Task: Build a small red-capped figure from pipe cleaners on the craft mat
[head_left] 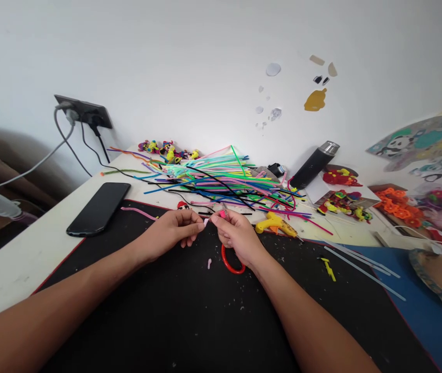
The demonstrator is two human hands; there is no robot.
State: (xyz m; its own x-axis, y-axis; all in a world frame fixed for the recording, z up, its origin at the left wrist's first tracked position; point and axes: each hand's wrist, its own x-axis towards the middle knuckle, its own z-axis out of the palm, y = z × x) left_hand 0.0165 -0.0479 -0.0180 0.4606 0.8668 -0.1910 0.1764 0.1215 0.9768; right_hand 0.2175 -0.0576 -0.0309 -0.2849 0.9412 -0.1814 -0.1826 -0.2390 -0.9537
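Note:
Over the black mat (166,311), my left hand (176,228) pinches a short pale pink piece of pipe cleaner (206,221) between thumb and forefinger. Close beside it, my right hand (238,233) is closed around scissors, whose red handle loop (232,263) hangs below the palm. Its thumb and fingertip meet at the pink piece's right end. Something bright pink shows at those fingertips, too small to make out. A small bent pink piece (209,263) lies on the mat below my hands. Just behind my left hand is a little red-and-black figure (182,206).
A heap of colourful pipe cleaners (221,178) lies behind my hands. The yellow glue gun (277,225) rests to the right, near clear glue sticks (364,269). A phone (99,210) lies left. A black flask (314,166) leans at the back. Cables run from the wall socket (85,111).

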